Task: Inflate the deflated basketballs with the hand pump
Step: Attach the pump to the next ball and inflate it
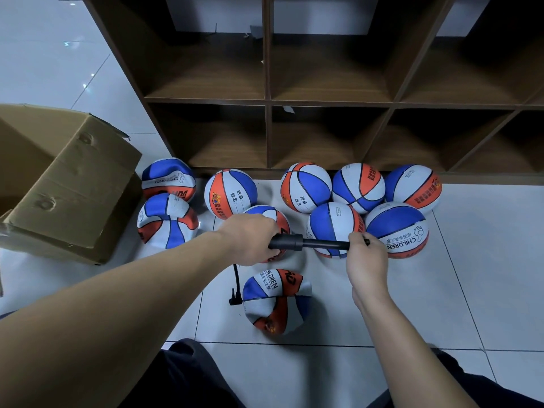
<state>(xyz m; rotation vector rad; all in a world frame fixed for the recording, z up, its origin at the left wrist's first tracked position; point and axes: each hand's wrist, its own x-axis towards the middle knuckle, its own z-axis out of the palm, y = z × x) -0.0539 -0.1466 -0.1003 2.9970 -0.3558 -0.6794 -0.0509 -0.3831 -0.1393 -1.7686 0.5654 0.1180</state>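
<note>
Matt rubber, glossy tile, dull wood grain

The hand pump point(297, 242) looks like matt black plastic, its hose point(236, 285) a dull black rubbery tube. The deflated basketball point(276, 301) has a matt, finely pebbled skin in red, white and blue (creased where it sags), and the round balls point(396, 229) share that finish. The floor point(441, 290) is smooth glossy pale tile. The shelf unit point(266, 134) is dark wood-grain board, matt. The cardboard box point(73, 184) is rough brown paperboard, dented.

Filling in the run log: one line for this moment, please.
left hand: grips pump barrel | right hand: holds pump handle, rod out | hose: at crumpled basketball
</note>
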